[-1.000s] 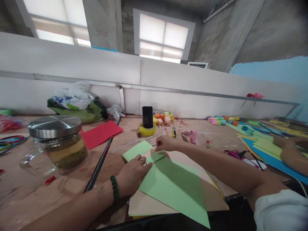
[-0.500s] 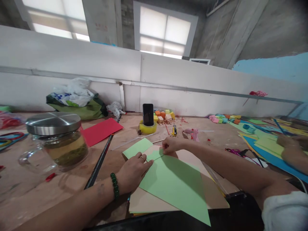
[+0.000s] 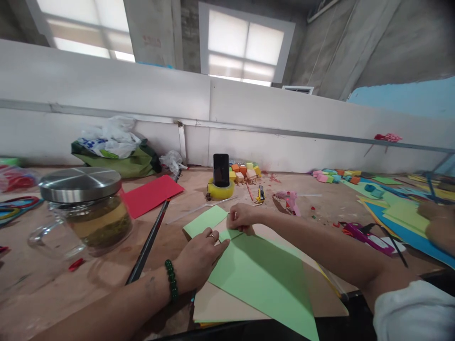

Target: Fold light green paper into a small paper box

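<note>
A large light green sheet of paper (image 3: 266, 270) lies slanted on a stack of pale beige paper (image 3: 227, 303). My left hand (image 3: 202, 255), with a ring and a green bead bracelet, presses down on the green paper with its fingers stretched out. Just beyond its fingertips, my right hand (image 3: 241, 218) is closed in a fist at the far end of the sheet. What its fingers grip, if anything, is hidden. A smaller green paper piece (image 3: 206, 221) shows left of the fist. Between the hands a thin dark line crosses the green paper.
A lidded glass tea mug (image 3: 92, 218) and red paper (image 3: 154, 195) stand left. Behind are a phone (image 3: 221, 169) on a yellow tape roll (image 3: 220, 191), small paper cubes (image 3: 245, 171), a yellow cutter (image 3: 261, 194) and a pink glue gun (image 3: 290, 201). Another person's hand (image 3: 441, 222) works at right.
My right fist has moved left along the green paper, closer to my left hand's fingertips. The left hand stays pressed in place. The view has shifted slightly.
</note>
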A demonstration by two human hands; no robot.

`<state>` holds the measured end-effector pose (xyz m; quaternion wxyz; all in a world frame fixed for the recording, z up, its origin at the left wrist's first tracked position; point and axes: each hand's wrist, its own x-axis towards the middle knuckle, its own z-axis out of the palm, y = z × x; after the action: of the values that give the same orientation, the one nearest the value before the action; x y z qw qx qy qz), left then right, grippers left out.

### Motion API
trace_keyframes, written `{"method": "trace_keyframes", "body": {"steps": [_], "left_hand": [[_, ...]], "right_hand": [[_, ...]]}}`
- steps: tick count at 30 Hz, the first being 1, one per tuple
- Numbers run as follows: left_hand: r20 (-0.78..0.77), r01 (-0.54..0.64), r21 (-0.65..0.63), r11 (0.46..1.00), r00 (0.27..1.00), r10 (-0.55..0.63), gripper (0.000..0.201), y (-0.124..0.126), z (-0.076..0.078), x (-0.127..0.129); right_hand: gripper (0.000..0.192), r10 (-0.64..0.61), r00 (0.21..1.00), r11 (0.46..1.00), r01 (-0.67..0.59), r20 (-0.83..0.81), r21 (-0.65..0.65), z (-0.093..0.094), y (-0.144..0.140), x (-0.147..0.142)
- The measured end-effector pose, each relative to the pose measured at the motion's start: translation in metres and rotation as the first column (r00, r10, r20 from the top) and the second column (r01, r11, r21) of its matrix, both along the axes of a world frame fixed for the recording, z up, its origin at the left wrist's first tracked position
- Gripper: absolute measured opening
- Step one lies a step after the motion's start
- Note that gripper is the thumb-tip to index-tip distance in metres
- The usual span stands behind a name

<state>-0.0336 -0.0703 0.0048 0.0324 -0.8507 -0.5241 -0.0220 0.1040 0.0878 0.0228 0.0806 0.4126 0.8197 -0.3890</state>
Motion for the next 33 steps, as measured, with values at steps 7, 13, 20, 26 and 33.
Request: {"method": "trace_keyframes", "body": {"steps": [7, 13, 20, 26, 33], "left_hand": [[0.001, -0.021, -0.019, 1.000, 1.000, 0.021, 0.040, 0.000, 0.001, 0.000], [0.016, -0.012, 0.001, 1.000, 1.000, 0.012, 0.039, 0.000, -0.001, -0.001], [0.019, 0.013, 0.031, 0.999, 1.000, -0.014, 0.040, 0.000, -0.003, -0.002], [0.054, -0.004, 0.018, 1.000, 0.999, 0.003, 0.037, 0.000, -0.005, -0.002], [0.038, -0.019, 0.023, 1.000, 0.999, 0.018, 0.033, 0.000, -0.002, 0.000]], "right_hand": [[0.021, -0.097, 0.995, 0.986, 0.092, 0.027, 0.138, 0.016, 0.011, 0.032], [0.023, 0.038, 0.999, 0.985, -0.042, 0.028, 0.167, 0.014, -0.001, 0.025], [0.017, 0.103, 0.993, 0.976, -0.111, 0.053, 0.189, 0.006, 0.008, 0.038], [0.015, 0.110, 0.993, 0.968, -0.100, -0.031, 0.229, 0.017, 0.003, 0.018], [0.021, 0.121, 0.992, 0.991, -0.119, -0.031, 0.055, 0.001, -0.017, -0.019]]}}
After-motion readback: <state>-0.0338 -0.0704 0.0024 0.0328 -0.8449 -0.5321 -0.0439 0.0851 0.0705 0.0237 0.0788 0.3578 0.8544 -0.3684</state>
